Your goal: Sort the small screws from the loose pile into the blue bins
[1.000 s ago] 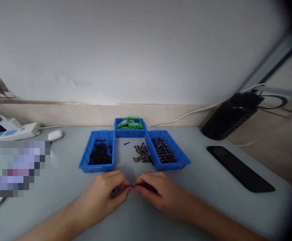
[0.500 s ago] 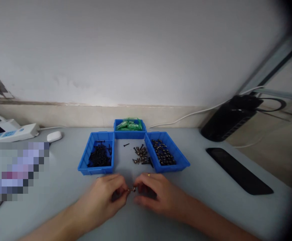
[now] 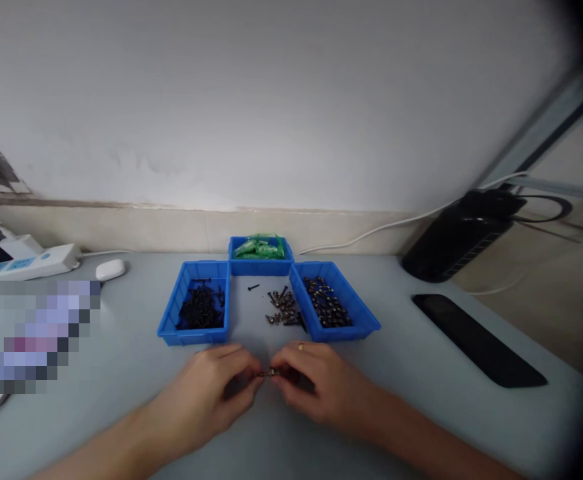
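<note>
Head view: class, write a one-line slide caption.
Both hands, left hand and right hand, pinch a small screw before three blue bins.

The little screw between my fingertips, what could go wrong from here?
1. The screw is pinched only at the tips of the left hand and right hand; it could slip and roll off across the table.
2. The loose pile of screws lies just beyond the hands, outside the blue trays; a nudge may scatter it.
</note>
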The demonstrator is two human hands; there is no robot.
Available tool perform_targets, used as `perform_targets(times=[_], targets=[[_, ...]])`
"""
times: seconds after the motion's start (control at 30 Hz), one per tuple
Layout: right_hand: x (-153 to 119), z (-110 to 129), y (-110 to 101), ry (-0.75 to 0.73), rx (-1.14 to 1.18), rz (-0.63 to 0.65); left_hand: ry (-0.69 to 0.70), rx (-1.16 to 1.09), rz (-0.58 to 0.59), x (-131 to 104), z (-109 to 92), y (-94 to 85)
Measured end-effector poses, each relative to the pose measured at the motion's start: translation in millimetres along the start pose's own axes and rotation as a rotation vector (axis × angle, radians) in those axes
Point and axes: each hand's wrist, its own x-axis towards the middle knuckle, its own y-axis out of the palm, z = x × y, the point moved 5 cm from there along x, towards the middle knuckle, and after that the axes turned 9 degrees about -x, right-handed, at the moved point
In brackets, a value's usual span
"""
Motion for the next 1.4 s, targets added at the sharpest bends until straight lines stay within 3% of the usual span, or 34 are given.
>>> perform_targets(times=[0.2, 0.47, 0.8, 1.1, 1.4], targets=[[-1.6, -0.1, -2.0, -0.063, 0.040, -0.030, -0.041, -0.050, -0.002, 1.1, 3.6, 0.6], [-0.4, 0.7, -1.6, -0.019, 0.073, 0.014, 0.003, 0.011, -0.033, -1.2, 5.1, 1.1], [1.9, -3.2, 1.8, 0.067, 0.265, -0.048, -0.011, -0.028, -0.015, -2.0, 4.2, 0.6], [1.5, 0.9, -2.5, -0.124, 0.359, -0.175, -0.077, -0.111, 0.066, 1.9, -0.5, -0.3], [2.7, -0.3, -1.0, 0.068, 0.319, -0.011, -0.062, -0.065, 0.010, -0.6, 8.2, 0.0]])
